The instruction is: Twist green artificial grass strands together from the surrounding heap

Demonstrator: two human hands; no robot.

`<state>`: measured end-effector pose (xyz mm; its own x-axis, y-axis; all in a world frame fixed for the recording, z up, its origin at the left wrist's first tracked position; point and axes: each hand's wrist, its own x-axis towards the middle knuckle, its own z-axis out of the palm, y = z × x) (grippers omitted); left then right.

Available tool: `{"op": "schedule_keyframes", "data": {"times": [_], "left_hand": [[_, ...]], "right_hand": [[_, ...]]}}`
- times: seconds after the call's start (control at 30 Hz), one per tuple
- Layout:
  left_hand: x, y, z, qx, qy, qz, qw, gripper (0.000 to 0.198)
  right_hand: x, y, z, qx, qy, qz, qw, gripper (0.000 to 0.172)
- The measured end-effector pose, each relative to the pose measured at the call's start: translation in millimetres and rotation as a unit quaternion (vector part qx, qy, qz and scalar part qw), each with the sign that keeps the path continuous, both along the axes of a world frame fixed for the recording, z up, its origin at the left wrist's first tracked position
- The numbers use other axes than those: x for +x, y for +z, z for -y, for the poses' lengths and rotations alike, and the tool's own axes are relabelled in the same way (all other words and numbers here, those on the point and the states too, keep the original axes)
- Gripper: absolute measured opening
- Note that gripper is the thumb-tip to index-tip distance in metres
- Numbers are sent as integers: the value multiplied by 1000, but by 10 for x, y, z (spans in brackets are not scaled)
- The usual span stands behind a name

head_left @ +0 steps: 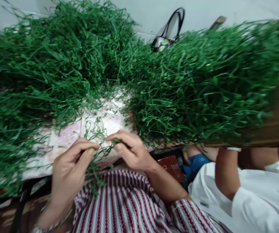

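My left hand (70, 165) is closed in a pinch, thumb against forefinger, on a thin green stem whose leafy end (97, 181) hangs below over my lap. Facing it, my right hand (133, 151) pinches another bit of green stem (116, 141) between thumb and fingers. A small gap separates the two sets of fingertips. Between and just beyond them, a few loose curly stems (97, 129) lie on a pale patterned cloth (69, 134). Whether the stems are real or plastic I cannot tell.
Tall heaps of green stems rise at the left (64, 55) and right (202, 84). A dark-handled bag (165, 43) stands behind them by the pale wall. At the right, a person in a white shirt (258, 194) sits close, one forearm (227, 171) reaching toward the table's edge.
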<state>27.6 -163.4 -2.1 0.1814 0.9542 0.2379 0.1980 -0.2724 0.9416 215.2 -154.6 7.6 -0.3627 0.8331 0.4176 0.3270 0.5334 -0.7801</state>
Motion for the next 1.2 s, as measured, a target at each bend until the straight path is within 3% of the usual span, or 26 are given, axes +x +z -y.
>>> {"op": "schedule_keyframes", "data": {"times": [0.13,0.3,0.47,0.6,0.73,0.83,1.0,1.2], "left_hand": [[122,17,-127,-136,29,123,983,18],[173,-16,-170,-183,32,179,966,22],[84,-15,-52,-122,42,165,978,27],[-42,24,86,-74,51,11,996,30],[-97,36,140,-11,-12,-104,994,30],[-80,11,142,0,-18,-88,996,23],[-28,-65,167,-19,37,-22,999,16],[-14,-57,133,-73,24,14,997,14]], "right_hand": [[-85,-28,-17,-2,-18,24,1000,26],[-207,-112,16,23,-21,108,994,13],[-214,-186,43,31,-45,95,994,9],[-189,-235,49,43,-44,50,997,5],[-187,-294,65,53,-29,20,998,5],[-206,-310,83,68,-36,22,997,7],[-249,-276,104,64,-59,61,994,5],[-251,-246,91,35,-59,64,996,12]]}}
